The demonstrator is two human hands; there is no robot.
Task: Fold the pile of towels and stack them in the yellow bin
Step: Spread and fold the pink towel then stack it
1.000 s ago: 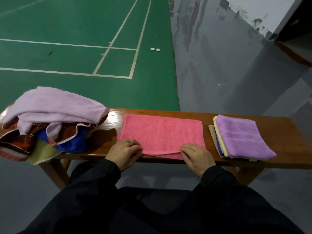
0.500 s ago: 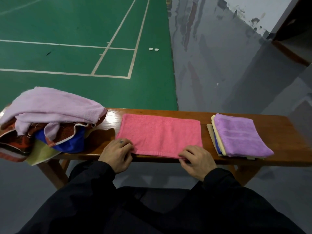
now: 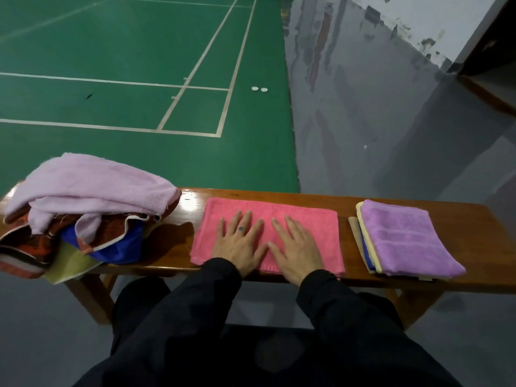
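A pink towel (image 3: 312, 227), folded into a rectangle, lies flat in the middle of the wooden bench (image 3: 472, 222). My left hand (image 3: 240, 244) and my right hand (image 3: 296, 247) press flat on it side by side, fingers straight and spread. To the left sits a loose pile of unfolded towels (image 3: 83, 208), a pale lilac one on top, with red-brown, blue and yellow-green ones under it. On the right a stack of folded towels (image 3: 405, 238) has a purple one on top, above yellow, blue and beige layers. No yellow bin is in view.
The bench stands on a grey floor (image 3: 391, 121) beside a green court with white lines (image 3: 139, 79). Two small white discs (image 3: 259, 89) lie on the court's edge. My dark sleeves and lap fill the bottom of the view.
Both hands left the pink towel's near edge and moved forward onto its top. They now lie flat and spread on it. The towel's near edge lies flatter.
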